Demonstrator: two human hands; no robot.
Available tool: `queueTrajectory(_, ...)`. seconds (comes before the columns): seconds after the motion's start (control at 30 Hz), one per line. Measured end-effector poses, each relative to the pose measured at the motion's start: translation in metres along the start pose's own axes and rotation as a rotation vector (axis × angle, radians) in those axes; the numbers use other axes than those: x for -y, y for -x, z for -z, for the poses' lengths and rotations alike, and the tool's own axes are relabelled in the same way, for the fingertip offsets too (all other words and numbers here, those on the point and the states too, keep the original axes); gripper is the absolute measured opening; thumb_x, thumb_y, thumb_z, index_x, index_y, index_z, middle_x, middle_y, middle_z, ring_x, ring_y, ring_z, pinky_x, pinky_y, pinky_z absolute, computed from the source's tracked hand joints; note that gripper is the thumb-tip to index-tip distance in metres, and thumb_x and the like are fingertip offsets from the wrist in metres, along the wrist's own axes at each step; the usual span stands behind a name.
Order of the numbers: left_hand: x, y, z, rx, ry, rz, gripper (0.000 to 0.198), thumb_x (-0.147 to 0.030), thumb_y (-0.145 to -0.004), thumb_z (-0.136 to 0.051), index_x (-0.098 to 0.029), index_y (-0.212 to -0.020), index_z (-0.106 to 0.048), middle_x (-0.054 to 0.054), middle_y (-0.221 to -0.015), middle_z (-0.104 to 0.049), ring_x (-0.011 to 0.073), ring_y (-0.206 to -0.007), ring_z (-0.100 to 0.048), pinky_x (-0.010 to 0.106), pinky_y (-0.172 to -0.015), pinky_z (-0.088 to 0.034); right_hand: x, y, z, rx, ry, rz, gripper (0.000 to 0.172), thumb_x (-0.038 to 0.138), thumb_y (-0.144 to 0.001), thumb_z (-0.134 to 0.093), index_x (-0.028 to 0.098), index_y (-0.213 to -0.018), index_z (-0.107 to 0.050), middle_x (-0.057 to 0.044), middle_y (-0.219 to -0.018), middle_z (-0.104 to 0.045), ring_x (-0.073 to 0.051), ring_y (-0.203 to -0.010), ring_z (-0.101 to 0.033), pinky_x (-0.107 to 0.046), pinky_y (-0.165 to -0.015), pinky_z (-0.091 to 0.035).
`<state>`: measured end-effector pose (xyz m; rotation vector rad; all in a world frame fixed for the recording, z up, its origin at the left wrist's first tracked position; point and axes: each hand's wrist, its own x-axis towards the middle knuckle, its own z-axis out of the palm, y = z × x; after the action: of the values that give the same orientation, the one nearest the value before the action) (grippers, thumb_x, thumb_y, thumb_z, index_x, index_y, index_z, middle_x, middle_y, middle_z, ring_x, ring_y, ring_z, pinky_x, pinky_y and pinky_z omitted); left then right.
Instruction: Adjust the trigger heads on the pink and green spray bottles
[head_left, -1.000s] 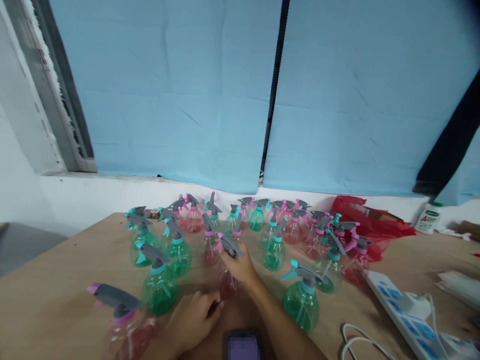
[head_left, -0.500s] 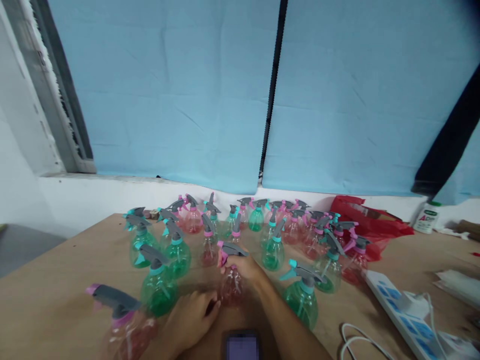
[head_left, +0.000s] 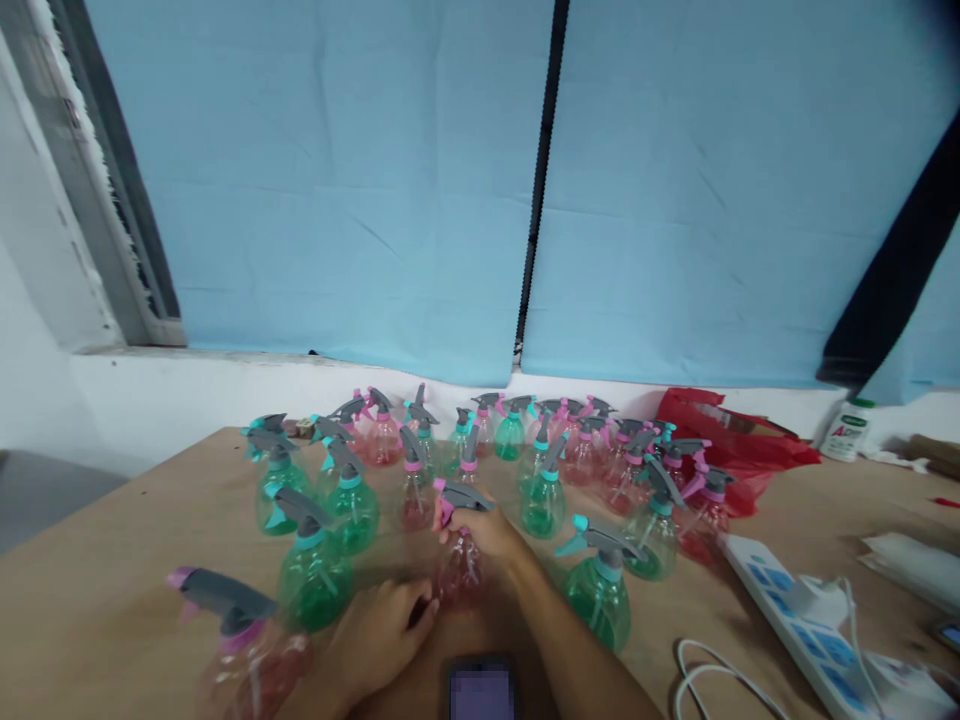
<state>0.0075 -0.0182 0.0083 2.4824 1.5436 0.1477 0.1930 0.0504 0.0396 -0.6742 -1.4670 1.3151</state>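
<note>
In the head view, a clear pink spray bottle (head_left: 460,572) with a grey and pink spray head stands upright on the table. My right hand (head_left: 480,525) is wrapped round its neck and trigger from the right. My left hand (head_left: 384,628) rests on the tabletop with curled fingers, close by the bottle's lower left side. I see nothing inside that loose fist, though its palm side is hidden. Left of it are a green spray bottle (head_left: 315,582) and a nearer pink spray bottle (head_left: 259,672). Another green spray bottle (head_left: 598,597) is to the right of my right forearm.
Several more pink and green spray bottles (head_left: 541,505) crowd the table's back half. At the right are a power strip (head_left: 795,620) with plugs, a white cable (head_left: 679,665), a red plastic bag (head_left: 739,440) and a white bottle (head_left: 847,432). A phone (head_left: 481,690) lies near the front edge.
The view has shifted very slightly, so everything sits a little farther left. Both hands keep their places, and my right hand still grips the pink spray bottle.
</note>
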Motion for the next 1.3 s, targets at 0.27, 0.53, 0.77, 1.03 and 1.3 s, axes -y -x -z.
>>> queueTrajectory(0.27,0.0003,-0.0011,-0.001,-0.009,-0.012,0.002,0.032,-0.037,-0.106,-0.041,-0.026,-0.094,-0.069,0.005,-0.092,-0.078,0.0251,-0.086,-0.074,0.031,-0.07,-0.044,0.0053,-0.001,0.0017,0.044,0.066,0.06,0.026,0.026,-0.061,-0.052,0.02,-0.075,-0.073,0.001,-0.062,-0.066,-0.013,-0.051,-0.053,-0.024,-0.055,-0.043)
queueTrajectory(0.53,-0.0027,0.0015,0.0034,0.0,-0.002,0.0,0.032,-0.037,-0.106,-0.042,-0.026,-0.095,-0.07,0.004,-0.092,-0.078,0.0247,-0.086,-0.074,0.031,-0.072,-0.044,0.0013,0.0007,-0.0007,-0.004,-0.026,0.016,0.018,0.025,-0.06,-0.054,0.019,-0.069,-0.069,-0.001,-0.063,-0.067,-0.013,-0.05,-0.056,-0.023,-0.053,-0.041)
queueTrajectory(0.77,-0.0028,0.0,0.002,0.01,0.006,0.007,0.036,-0.038,-0.105,-0.039,-0.025,-0.095,-0.071,0.006,-0.094,-0.078,0.0252,-0.088,-0.073,0.031,-0.073,-0.046,0.0018,-0.0001,-0.0005,0.022,0.009,0.047,0.018,0.025,-0.062,-0.053,0.019,-0.069,-0.069,-0.001,-0.069,-0.069,-0.012,-0.053,-0.058,-0.024,-0.057,-0.044)
queueTrajectory(1.03,-0.0024,0.0004,0.0022,-0.002,0.004,0.004,0.036,-0.038,-0.105,-0.039,-0.025,-0.097,-0.071,0.006,-0.094,-0.078,0.0249,-0.087,-0.073,0.032,-0.072,-0.046,-0.0018,-0.0017,0.0018,0.019,0.035,0.066,0.028,0.023,-0.061,-0.052,0.02,-0.077,-0.075,0.0,-0.065,-0.069,-0.014,-0.054,-0.057,-0.024,-0.057,-0.045)
queueTrajectory(1.3,-0.0005,-0.0014,-0.0016,-0.002,-0.024,0.007,0.035,-0.039,-0.105,-0.039,-0.026,-0.096,-0.07,0.006,-0.092,-0.077,0.0251,-0.086,-0.073,0.032,-0.071,-0.045,-0.0017,-0.0001,-0.0014,-0.017,-0.059,0.019,0.017,0.021,-0.059,-0.054,0.019,-0.067,-0.07,-0.001,-0.066,-0.069,-0.014,-0.055,-0.06,-0.024,-0.056,-0.047)
